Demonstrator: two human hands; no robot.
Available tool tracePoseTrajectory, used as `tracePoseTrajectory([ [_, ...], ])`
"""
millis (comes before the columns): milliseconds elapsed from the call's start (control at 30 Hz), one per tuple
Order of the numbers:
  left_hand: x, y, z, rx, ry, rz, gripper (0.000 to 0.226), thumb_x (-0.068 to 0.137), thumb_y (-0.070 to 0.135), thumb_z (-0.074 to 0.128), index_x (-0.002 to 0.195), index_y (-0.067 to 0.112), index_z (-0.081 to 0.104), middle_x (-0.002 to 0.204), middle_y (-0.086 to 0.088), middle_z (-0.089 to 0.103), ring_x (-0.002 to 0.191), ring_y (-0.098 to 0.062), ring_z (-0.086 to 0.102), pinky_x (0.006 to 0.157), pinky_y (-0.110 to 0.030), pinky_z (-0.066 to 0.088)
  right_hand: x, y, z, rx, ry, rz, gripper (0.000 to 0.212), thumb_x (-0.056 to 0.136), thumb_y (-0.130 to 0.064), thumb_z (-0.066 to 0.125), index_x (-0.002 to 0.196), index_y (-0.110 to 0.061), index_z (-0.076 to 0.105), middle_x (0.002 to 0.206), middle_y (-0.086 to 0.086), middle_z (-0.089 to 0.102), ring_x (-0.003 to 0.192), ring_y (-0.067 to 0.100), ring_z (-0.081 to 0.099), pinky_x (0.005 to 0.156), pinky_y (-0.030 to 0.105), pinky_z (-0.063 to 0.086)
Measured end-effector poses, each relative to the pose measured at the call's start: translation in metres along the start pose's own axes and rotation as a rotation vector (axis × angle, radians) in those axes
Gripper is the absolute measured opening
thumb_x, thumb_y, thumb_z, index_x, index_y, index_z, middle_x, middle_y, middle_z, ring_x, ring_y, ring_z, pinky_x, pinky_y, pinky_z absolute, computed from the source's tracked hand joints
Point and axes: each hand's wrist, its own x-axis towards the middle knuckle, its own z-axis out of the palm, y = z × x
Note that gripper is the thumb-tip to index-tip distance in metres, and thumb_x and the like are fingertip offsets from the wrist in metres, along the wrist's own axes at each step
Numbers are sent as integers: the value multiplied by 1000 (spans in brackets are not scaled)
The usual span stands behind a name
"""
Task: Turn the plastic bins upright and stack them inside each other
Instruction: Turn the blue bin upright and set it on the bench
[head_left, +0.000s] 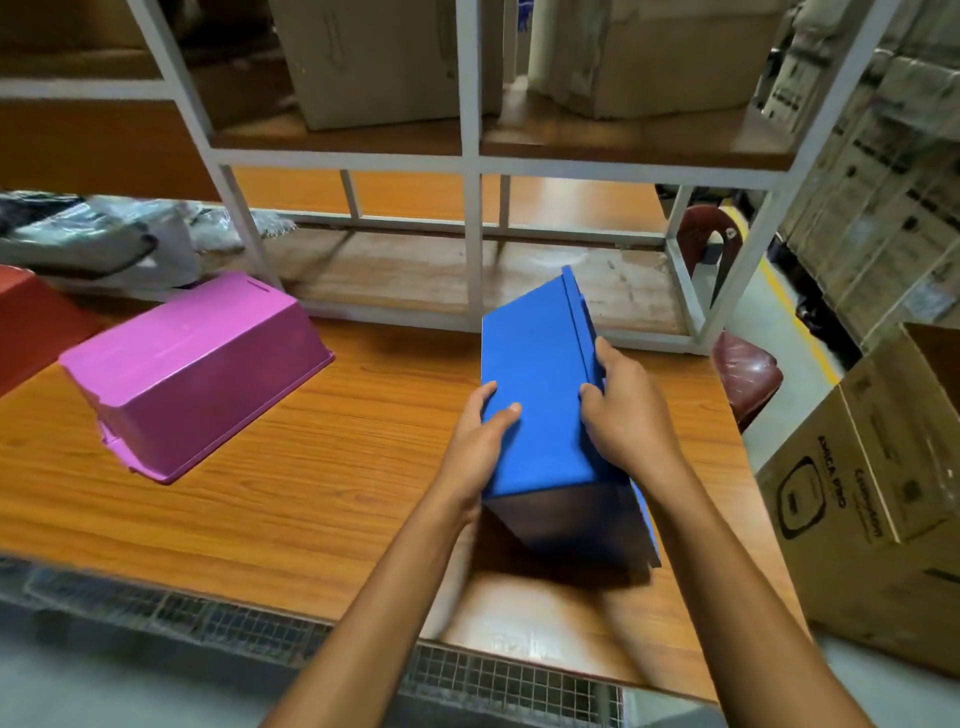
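Two hands, left hand (480, 441) and right hand (626, 410), clasp the tilted blue plastic bin (540, 384) at centre-right; bare wooden counter (311, 467) separates it from the overturned pink plastic bin (197, 364).

Table: wooden table (291, 499), orange grain.
On it: pink bin (197, 374) upside down; red bin (26, 322) at left edge; white shelf frame (470, 228) behind.

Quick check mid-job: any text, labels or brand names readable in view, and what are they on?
"AMICA PRO": printed sideways on the cardboard box on the floor at right, beside an appliance drawing.
A second, cursive word next to it: too blurred to read.
Print on the stacked cartons at far right: too small and blurred.
Blue bin, pink bin, red bin: no text visible.
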Motion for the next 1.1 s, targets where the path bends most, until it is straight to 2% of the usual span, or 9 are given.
tracePoseTrajectory([
  [100,0,2,-7,389,135,281,34,99,21,57,130,6,59,145,-11,48,135,-11,41,104,-13,28,-5,-14,12,36,48,-21,48,91,-14,49,139,-8,47,118,13,68,107,36,61,86,43,51],
  [200,-3,14,-12,410,128,447,26,100,27,54,115,10,68,131,-6,63,133,-18,51,105,-25,37,-14,-30,31,141,23,-70,50,94,-25,44,140,-7,48,120,13,68,112,37,61,91,46,49],
  [300,-4,19,-20,326,129,403,27,96,41,55,102,18,68,110,7,69,114,-16,63,96,-35,48,-20,-39,42,248,40,-78,53,96,-26,41,146,-8,46,129,11,67,120,33,60,100,47,46],
  [433,-4,13,-37,61,139,225,44,83,61,60,100,22,68,101,2,72,99,-16,67,89,-37,53,-27,-37,53,289,1,-109,48,95,-16,38,141,-14,53,113,-1,75,84,21,74,84,50,55],
  [567,-5,9,-64,-22,113,111,31,93,19,67,121,11,56,111,-1,64,95,-7,62,82,-19,52,-26,-16,58,-157,-14,-69,46,91,-14,43,134,-20,58,138,6,59,124,32,56,102,46,45],
  [700,3,-14,-98,7,90,3,44,89,-11,48,129,6,54,117,-6,64,96,-10,62,72,-15,53,-27,-1,57,-394,-214,199,65,88,-14,47,150,-16,28,153,17,31,131,42,41,100,53,40],
  [800,7,-37,-113,-30,108,-92,41,90,-6,47,126,9,59,121,-17,66,97,-23,66,75,-30,55,-29,6,66,-210,-214,170,77,85,-10,50,154,-13,16,140,22,47,117,44,55,90,47,48],
  [933,7,-49,-128,-173,144,-185,31,98,16,53,129,13,60,124,-16,68,107,-30,67,89,-46,54,-35,18,69,147,-89,336,70,87,-11,59,150,-18,29,112,17,66,101,41,64,86,45,51],
  [1100,-7,-54,-130,-313,53,-201,24,102,22,49,120,16,64,109,-7,73,91,-18,70,73,-33,56,-56,20,77,771,-51,533,37,90,-7,63,125,-16,55,114,9,67,94,28,66,70,34,51],
])
